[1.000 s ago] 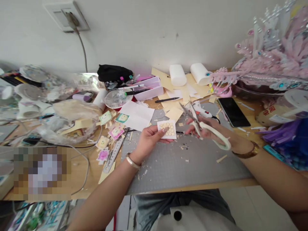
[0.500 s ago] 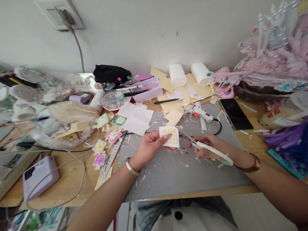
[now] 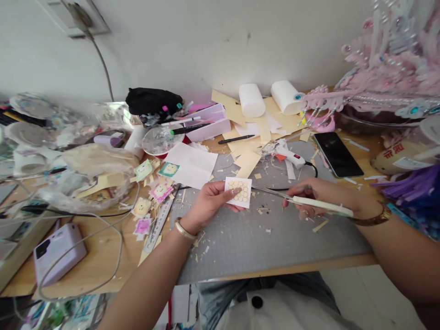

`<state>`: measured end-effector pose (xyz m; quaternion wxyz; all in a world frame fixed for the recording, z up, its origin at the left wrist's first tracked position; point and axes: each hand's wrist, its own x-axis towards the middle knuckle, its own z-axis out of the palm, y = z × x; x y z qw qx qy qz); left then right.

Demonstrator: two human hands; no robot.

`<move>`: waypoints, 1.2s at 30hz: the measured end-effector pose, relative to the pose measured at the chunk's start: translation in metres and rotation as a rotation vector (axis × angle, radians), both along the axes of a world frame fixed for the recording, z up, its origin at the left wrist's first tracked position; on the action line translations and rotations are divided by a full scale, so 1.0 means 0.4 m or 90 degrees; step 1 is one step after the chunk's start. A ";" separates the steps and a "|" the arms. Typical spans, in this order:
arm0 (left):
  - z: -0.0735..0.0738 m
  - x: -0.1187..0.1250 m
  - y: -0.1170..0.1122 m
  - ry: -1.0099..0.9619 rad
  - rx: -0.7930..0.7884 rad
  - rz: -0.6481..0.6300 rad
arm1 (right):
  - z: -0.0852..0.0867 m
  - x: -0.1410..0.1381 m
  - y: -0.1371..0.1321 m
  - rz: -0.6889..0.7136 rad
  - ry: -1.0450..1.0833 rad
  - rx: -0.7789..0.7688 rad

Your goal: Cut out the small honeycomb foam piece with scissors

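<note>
My left hand (image 3: 217,200) pinches a small white paper square (image 3: 246,201) with several pale yellow discs on its face, the thumb lying over the front. Level with it on the right, my right hand (image 3: 305,195) is closed round scissors with pale handles (image 3: 323,205). The blades point left, their tips close to the square's right edge; whether they touch it I cannot tell. Beneath both hands lies a grey cutting mat (image 3: 275,247) strewn with paper scraps. Small squares with drawn smiling faces, one of them pink (image 3: 161,190), lie left of my left hand.
A glue gun (image 3: 290,156) and a phone (image 3: 338,155) lie behind my right hand. White paper (image 3: 195,162), a steel ruler (image 3: 160,224) and a lilac box (image 3: 209,126) are left of centre. Pink beaded crowns (image 3: 385,68) rise at the back right; a cable (image 3: 118,256) loops at left.
My right hand has shifted right with the scissors, which now lie more level and edge-on. The paper square stays in my left hand. The whole view has moved slightly.
</note>
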<state>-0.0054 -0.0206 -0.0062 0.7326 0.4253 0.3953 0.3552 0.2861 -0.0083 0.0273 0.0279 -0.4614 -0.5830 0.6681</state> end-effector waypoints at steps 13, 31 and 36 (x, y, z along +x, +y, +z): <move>0.003 0.000 -0.003 0.006 0.003 -0.028 | -0.020 0.010 0.013 0.031 -0.023 0.005; 0.003 0.000 -0.007 -0.002 0.013 -0.034 | -0.010 0.002 0.012 0.054 -0.066 0.024; 0.005 0.001 -0.007 0.006 0.012 -0.032 | -0.006 -0.003 0.011 0.037 -0.078 0.001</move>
